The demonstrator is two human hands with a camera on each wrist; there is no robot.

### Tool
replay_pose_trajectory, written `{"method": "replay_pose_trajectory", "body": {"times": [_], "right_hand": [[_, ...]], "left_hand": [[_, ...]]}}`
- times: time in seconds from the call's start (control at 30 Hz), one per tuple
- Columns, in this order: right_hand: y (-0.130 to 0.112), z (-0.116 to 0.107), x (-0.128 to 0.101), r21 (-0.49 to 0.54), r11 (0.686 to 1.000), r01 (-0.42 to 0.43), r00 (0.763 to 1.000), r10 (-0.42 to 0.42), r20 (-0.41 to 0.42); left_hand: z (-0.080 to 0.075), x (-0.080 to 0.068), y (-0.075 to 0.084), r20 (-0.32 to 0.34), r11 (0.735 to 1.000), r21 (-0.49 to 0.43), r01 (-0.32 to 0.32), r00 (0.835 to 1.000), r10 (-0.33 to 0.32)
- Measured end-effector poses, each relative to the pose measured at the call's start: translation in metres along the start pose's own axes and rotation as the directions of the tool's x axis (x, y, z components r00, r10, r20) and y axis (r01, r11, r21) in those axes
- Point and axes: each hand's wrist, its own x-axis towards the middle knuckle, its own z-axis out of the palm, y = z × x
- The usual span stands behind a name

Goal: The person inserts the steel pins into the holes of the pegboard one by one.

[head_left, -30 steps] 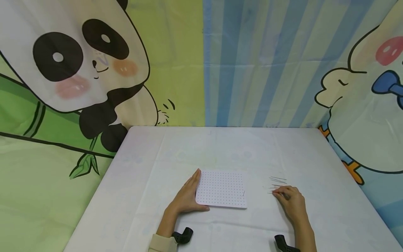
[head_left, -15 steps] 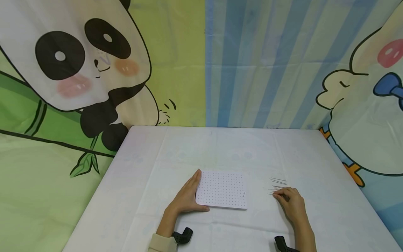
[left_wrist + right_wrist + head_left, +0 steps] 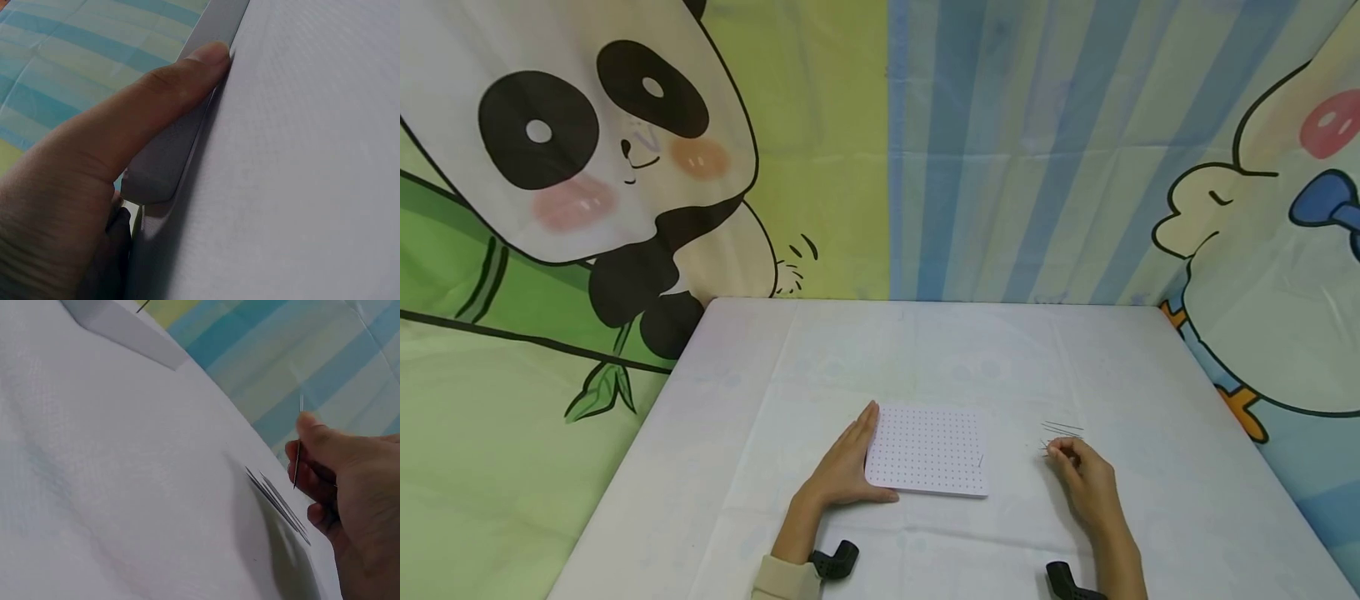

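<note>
- A table (image 3: 925,350) draped in a smooth white cloth stood against soft fabric backdrops: a cartoon panda (image 3: 580,150) on green at left, blue stripes (image 3: 1022,150) in the middle, a duck (image 3: 1262,250) at right.
- A flat, square white board (image 3: 927,450) dotted with a grid of small holes lay near the front edge; one pin (image 3: 981,460) stood by its right edge.
- The left hand (image 3: 844,469) rested straight-fingered along the board's left edge, thumb at its front side.
- The right hand (image 3: 1084,477) pinched one thin metal needle (image 3: 297,453) upright, just beside the loose needles (image 3: 1062,431) lying on the cloth.
</note>
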Motion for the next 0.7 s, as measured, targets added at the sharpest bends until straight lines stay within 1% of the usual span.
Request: {"method": "replay_pose_trajectory", "body": {"times": [0.1, 0.17, 0.23, 0.33, 0.4, 0.5, 0.57, 0.7], "right_hand": [[-0.008, 0.003, 0.003, 0.108, 0.994, -0.037, 0.999, 0.038, -0.009], [-0.014, 0.006, 0.005, 0.218, 0.974, -0.057, 0.998, 0.061, -0.014], [-0.022, 0.011, 0.009, 0.348, 0.936, -0.055, 0.998, 0.065, -0.018], [-0.038, 0.017, 0.014, 0.477, 0.879, -0.013, 1.0, 0.023, -0.015], [-0.051, 0.019, 0.017, 0.503, 0.864, 0.03, 1.0, -0.03, -0.008], [-0.07, 0.02, 0.02, 0.486, 0.869, 0.091, 0.994, -0.111, 0.013], [-0.08, 0.021, 0.021, 0.464, 0.878, 0.118, 0.988, -0.149, 0.031], [-0.084, 0.026, 0.02, 0.434, 0.884, 0.175, 0.972, -0.225, 0.065]], "left_hand": [[0.0, 0.0, 0.0, 0.002, 1.0, -0.003, 0.001, 1.0, -0.001], [0.0, 0.0, 0.0, -0.001, 1.0, -0.006, 0.001, 1.0, -0.001], [0.0, 0.0, 0.0, -0.002, 1.0, -0.007, 0.004, 1.0, -0.004], [-0.001, 0.0, 0.0, -0.006, 1.0, -0.001, 0.008, 1.0, -0.008], [-0.001, 0.0, 0.0, -0.007, 1.0, 0.003, 0.006, 1.0, -0.006], [-0.001, 0.001, 0.001, -0.006, 1.0, 0.006, 0.005, 1.0, -0.005], [-0.001, 0.001, 0.001, 0.0, 1.0, 0.006, 0.009, 1.0, -0.009], [-0.001, 0.0, 0.001, 0.011, 1.0, -0.006, 0.027, 1.0, -0.027]]}}
